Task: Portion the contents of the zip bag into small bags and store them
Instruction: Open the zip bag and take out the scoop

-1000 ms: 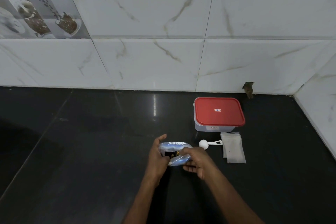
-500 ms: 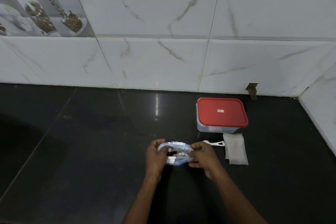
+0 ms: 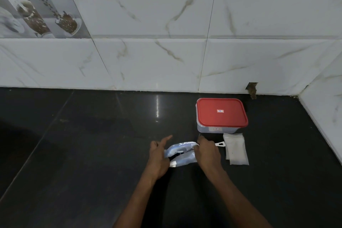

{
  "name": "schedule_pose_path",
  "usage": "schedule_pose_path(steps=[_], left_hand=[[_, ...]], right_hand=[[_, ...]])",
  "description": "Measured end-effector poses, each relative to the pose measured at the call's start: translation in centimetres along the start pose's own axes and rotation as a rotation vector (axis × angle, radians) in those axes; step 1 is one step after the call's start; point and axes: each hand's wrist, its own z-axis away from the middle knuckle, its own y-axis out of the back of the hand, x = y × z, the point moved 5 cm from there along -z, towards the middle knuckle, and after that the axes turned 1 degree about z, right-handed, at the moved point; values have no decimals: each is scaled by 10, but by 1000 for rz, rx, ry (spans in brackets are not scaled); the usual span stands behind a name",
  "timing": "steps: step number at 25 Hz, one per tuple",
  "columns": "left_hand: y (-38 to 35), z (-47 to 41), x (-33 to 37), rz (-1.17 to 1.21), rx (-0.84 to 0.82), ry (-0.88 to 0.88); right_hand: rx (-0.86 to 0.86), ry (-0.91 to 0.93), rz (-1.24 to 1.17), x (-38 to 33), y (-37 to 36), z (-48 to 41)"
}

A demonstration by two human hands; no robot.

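At the centre of the black counter (image 3: 92,153), directly before you, the zip bag (image 3: 182,153) is held between both hands, and a dark gap along it suggests the mouth is partly parted. Your left hand (image 3: 159,157) pinches the bag's 9 o'clock edge with thumb and lower fingers, the index finger standing free and pointing toward 1 o'clock. Your right hand (image 3: 208,153) has its fingers curled and pinching the 3 o'clock end near the top seam. Judged step: opening the seal. Recommend pulling the two lips apart evenly from the middle, with the base resting on the counter, so the contents do not tip out; what the contents are cannot be told. The small bags (image 3: 236,152) lie flat at 3 o'clock of your right hand. The white scoop (image 3: 220,144) shows only its handle between the two. The red-lidded container (image 3: 222,114) stands closed at 1 o'clock. Once the mouth is wide, stand the bag open and free your right hand for the scoop.
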Motion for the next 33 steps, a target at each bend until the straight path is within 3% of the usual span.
schedule_pose_path(steps=[3, 7, 10, 14, 16, 22, 25, 29, 33], left_hand=[[6, 5, 11, -85, 142, -133], [13, 11, 14, -195, 374, -140], [12, 14, 23, -96, 382, -227], [6, 25, 22, 104, 363, -177], [-2, 23, 11, 122, 348, -112], [-15, 12, 12, -100, 350, 51], [-14, 9, 17, -76, 304, 98], [-8, -6, 6, -275, 168, 124], [1, -13, -4, -165, 204, 146]], right_hand=[[11, 92, -32, -10, 3, 7], [-47, 263, -3, -18, -2, 18], [-109, 411, 58, -18, 1, 18], [-138, 597, 230, -26, -3, 25], [-176, 528, 262, -23, -9, 25], [72, 246, 313, -38, -12, 19], [110, 227, 293, -44, -14, 20], [-40, 201, 241, -33, -22, 10], [-29, 241, 179, -26, -27, -2]])
